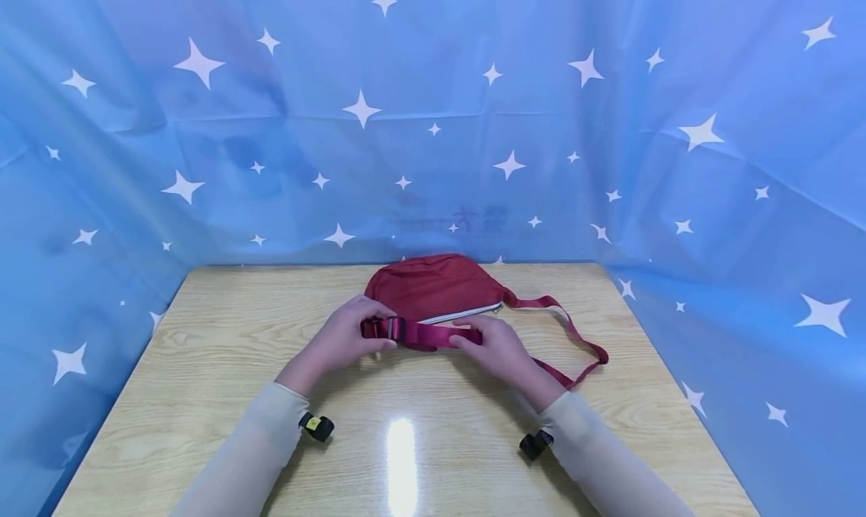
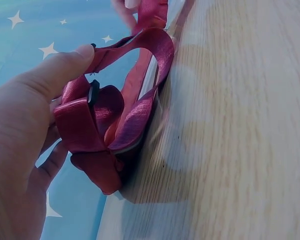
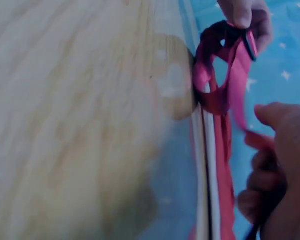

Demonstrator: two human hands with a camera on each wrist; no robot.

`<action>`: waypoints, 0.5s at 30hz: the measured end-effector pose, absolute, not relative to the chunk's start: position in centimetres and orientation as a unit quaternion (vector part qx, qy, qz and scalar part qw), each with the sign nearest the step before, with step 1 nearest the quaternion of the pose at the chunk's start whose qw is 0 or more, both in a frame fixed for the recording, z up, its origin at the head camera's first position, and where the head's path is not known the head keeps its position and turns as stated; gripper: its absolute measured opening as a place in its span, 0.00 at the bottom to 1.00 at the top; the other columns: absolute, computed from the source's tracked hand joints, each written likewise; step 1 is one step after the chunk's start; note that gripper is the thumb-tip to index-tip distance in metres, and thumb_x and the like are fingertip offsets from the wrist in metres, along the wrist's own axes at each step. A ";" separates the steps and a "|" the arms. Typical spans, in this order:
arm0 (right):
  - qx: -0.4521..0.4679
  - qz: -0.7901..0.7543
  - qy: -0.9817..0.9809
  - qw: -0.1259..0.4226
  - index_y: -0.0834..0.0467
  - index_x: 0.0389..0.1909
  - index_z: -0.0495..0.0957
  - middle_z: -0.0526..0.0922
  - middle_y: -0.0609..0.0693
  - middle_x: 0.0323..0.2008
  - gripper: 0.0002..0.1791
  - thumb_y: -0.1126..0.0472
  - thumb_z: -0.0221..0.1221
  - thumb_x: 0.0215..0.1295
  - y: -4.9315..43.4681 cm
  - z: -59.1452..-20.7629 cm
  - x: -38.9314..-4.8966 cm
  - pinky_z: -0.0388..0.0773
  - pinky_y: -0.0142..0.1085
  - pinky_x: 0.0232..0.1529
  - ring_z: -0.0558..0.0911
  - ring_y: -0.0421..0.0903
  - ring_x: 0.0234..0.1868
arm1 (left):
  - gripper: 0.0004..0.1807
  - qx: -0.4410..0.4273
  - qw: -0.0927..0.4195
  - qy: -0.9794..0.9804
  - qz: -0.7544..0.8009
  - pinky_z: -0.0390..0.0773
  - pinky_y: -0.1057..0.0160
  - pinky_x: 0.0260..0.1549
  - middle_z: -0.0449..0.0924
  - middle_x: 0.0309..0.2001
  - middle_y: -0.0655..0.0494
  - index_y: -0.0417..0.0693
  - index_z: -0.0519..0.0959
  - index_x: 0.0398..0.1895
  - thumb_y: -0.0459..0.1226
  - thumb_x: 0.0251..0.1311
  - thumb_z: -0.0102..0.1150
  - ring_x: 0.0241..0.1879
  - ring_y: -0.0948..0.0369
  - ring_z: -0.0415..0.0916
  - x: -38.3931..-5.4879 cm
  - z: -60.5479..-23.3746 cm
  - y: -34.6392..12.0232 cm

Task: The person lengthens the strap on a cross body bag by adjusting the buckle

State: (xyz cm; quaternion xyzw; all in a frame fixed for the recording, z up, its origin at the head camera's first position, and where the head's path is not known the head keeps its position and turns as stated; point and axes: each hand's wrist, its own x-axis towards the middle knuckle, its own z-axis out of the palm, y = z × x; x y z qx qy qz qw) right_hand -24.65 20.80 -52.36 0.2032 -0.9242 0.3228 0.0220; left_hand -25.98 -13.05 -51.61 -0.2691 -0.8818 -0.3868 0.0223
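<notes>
A dark red waist bag (image 1: 433, 285) lies at the back of the table, its white-edged zipper (image 1: 460, 313) facing front. Before it, my left hand (image 1: 343, 334) pinches the bag's red webbing strap (image 1: 433, 335) beside a black slider buckle (image 1: 396, 329). In the left wrist view the thumb presses on the webbing by the buckle (image 2: 93, 93), and the strap loops loosely below. My right hand (image 1: 499, 349) grips the same strap farther right, its fingers curled in the right wrist view. Between both hands the webbing (image 3: 238, 87) stretches nearly straight.
From the bag's right end another length of strap (image 1: 575, 337) curves over the wooden table (image 1: 237, 352). A blue curtain (image 1: 433, 149) with white stars hangs behind and along both sides. Black wrist cameras (image 1: 318, 427) sit on both sleeves.
</notes>
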 end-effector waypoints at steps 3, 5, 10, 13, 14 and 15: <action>0.235 0.292 -0.927 0.007 0.56 0.69 0.83 0.87 0.52 0.57 0.30 0.44 0.72 0.74 19.3 -51.7 -24.6 0.83 0.53 0.60 0.85 0.51 0.57 | 0.26 -0.275 0.031 -0.880 -0.387 0.81 0.50 0.58 0.82 0.55 0.63 0.60 0.88 0.60 0.47 0.60 0.86 0.56 0.61 0.77 -26.0 -51.7 -13.1; 0.262 0.277 -0.924 0.006 0.57 0.72 0.80 0.83 0.53 0.57 0.34 0.42 0.73 0.73 18.0 -51.3 -24.7 0.82 0.52 0.60 0.82 0.50 0.57 | 0.26 -0.281 0.035 -0.877 -0.387 0.81 0.49 0.58 0.83 0.55 0.61 0.59 0.88 0.61 0.47 0.60 0.86 0.56 0.60 0.77 -26.1 -51.7 -13.0; 0.318 0.274 -0.907 0.030 0.54 0.74 0.78 0.81 0.49 0.61 0.37 0.42 0.75 0.71 14.7 -50.6 -25.2 0.80 0.48 0.62 0.77 0.47 0.62 | 0.27 -0.290 0.037 -0.877 -0.380 0.80 0.49 0.60 0.84 0.56 0.59 0.56 0.87 0.62 0.45 0.60 0.85 0.57 0.59 0.77 -26.1 -51.7 -12.8; 0.334 0.269 -0.902 0.041 0.53 0.72 0.80 0.83 0.45 0.59 0.34 0.43 0.75 0.71 13.4 -50.3 -25.5 0.78 0.47 0.64 0.78 0.45 0.62 | 0.27 -0.295 0.038 -0.878 -0.375 0.80 0.49 0.62 0.84 0.57 0.57 0.54 0.87 0.64 0.44 0.61 0.84 0.59 0.58 0.77 -26.1 -51.7 -12.7; 0.336 0.266 -0.903 0.045 0.53 0.71 0.81 0.83 0.45 0.58 0.33 0.43 0.75 0.71 13.1 -50.3 -25.5 0.77 0.48 0.64 0.79 0.45 0.61 | 0.27 -0.295 0.038 -0.879 -0.373 0.80 0.49 0.62 0.85 0.58 0.57 0.54 0.86 0.64 0.44 0.62 0.83 0.60 0.58 0.78 -26.1 -51.7 -12.7; 0.336 0.261 -0.904 0.049 0.53 0.70 0.82 0.84 0.44 0.57 0.33 0.43 0.75 0.71 12.9 -50.2 -25.5 0.76 0.48 0.65 0.80 0.45 0.60 | 0.27 -0.296 0.037 -0.879 -0.372 0.80 0.49 0.63 0.85 0.58 0.57 0.54 0.86 0.65 0.44 0.63 0.83 0.60 0.57 0.78 -26.1 -51.7 -12.7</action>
